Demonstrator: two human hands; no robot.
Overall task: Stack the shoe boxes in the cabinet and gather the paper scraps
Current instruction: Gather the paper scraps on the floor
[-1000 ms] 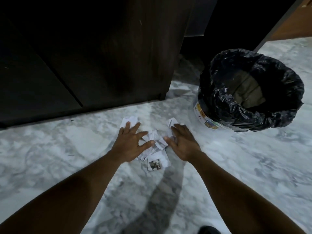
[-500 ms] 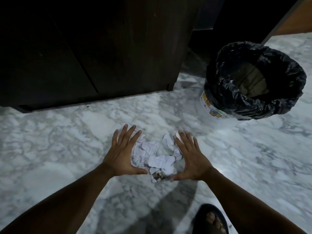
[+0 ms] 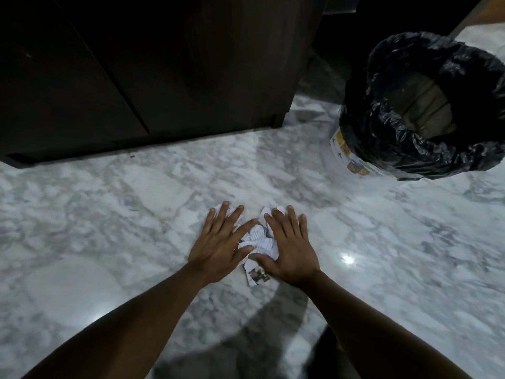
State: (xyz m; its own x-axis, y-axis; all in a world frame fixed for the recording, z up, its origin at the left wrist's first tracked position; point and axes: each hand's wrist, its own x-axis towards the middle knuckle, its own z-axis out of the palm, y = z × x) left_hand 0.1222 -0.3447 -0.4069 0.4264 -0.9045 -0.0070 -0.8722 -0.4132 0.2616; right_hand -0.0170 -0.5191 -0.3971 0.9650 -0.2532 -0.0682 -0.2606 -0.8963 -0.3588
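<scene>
A small heap of torn white paper scraps [image 3: 259, 242] with printed text lies on the marble floor [image 3: 109, 214]. My left hand [image 3: 221, 244] lies flat on the heap's left side, fingers straight and spread. My right hand [image 3: 289, 247] presses flat on its right side, fingers straight, thumb tucked against the paper. The two hands nearly meet over the scraps and cover most of them. One printed scrap [image 3: 255, 274] sticks out below between the wrists. The dark wooden cabinet [image 3: 164, 64] stands closed behind; no shoe boxes are in view.
A bin lined with a black plastic bag [image 3: 388, 127] stands at the upper right, its mouth open and something beige inside. The cabinet's base runs across the top of the floor. Bare marble surrounds the hands on all sides.
Both hands have slid inward toward each other, squeezing the spread scraps into a tighter heap. The foot seen at the bottom half a second ago is out of view.
</scene>
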